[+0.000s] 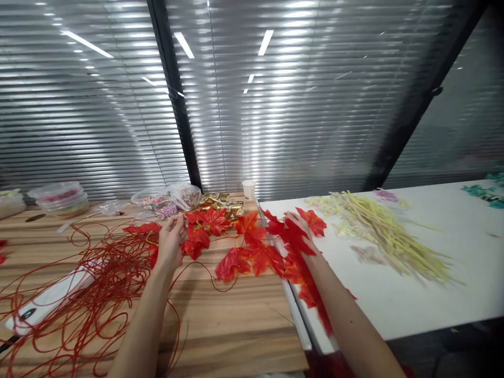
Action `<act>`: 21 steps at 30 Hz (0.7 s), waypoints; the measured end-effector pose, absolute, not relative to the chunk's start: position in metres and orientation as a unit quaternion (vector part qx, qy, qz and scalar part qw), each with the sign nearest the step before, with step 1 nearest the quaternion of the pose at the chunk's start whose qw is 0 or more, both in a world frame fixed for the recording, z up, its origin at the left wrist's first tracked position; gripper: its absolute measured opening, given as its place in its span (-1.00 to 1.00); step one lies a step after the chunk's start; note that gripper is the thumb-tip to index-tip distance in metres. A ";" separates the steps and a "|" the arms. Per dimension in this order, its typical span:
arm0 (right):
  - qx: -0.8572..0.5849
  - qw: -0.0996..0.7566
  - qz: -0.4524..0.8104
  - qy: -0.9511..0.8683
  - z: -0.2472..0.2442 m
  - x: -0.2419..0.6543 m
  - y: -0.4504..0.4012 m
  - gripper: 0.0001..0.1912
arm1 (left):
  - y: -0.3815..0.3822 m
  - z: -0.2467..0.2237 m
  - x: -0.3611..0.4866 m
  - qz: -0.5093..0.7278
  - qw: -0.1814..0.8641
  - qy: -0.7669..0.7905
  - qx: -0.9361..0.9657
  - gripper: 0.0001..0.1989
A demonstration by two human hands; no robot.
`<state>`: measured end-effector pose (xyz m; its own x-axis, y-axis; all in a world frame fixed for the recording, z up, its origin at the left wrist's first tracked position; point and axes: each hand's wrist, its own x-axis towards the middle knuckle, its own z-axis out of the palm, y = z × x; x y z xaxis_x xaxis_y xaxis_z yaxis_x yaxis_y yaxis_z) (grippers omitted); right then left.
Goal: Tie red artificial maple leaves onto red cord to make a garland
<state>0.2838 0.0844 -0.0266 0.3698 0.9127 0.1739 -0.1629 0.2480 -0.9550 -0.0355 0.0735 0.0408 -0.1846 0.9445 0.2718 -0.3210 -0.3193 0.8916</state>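
Red maple leaves on a thin cord form a leaf garland (264,257) that stretches between my two hands over the wooden table (236,325). My left hand (173,236) is closed, its fingers pinched on the garland's cord at the left end of the leaves. Leaves partly cover my right hand (301,231), whose fingers are closed round the garland above the joint of the two tables. More leaves hang along my right forearm. Left of my left hand lies a tangled heap of red cord (114,268), with a few leaves at its upper edge.
A white power strip (55,299) lies under the cord. Along the back stand plastic tubs (61,199), bags of beads (167,209), gold packets (220,203) and a paper cup (249,189). On the white table (354,310) lie yellow stems (389,236) and teal flowers (488,194).
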 end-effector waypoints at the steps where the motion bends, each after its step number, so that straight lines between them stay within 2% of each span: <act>1: -0.467 0.682 0.404 -0.393 -0.027 0.281 0.086 -0.73 | 0.073 0.043 -0.037 0.694 0.469 0.339 0.428 -0.80; 8: -0.422 0.682 0.438 -0.405 -0.028 0.268 0.087 -0.77 | 0.071 0.054 -0.059 0.753 0.535 0.219 0.314 -0.82; 13: -0.478 0.666 0.374 -0.433 -0.035 0.265 0.088 -0.77 | 0.073 0.052 -0.066 0.759 0.577 0.185 0.241 -0.74; 21: -0.541 0.620 0.291 -0.488 -0.040 0.262 0.087 -0.75 | 0.073 0.049 -0.061 0.744 0.594 0.208 0.223 -0.74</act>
<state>0.2620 0.0871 -0.0399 0.3537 0.8891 0.2907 0.1670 0.2457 -0.9548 -0.0615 0.0729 0.0491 -0.1942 0.9774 0.0842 -0.7917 -0.2068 0.5748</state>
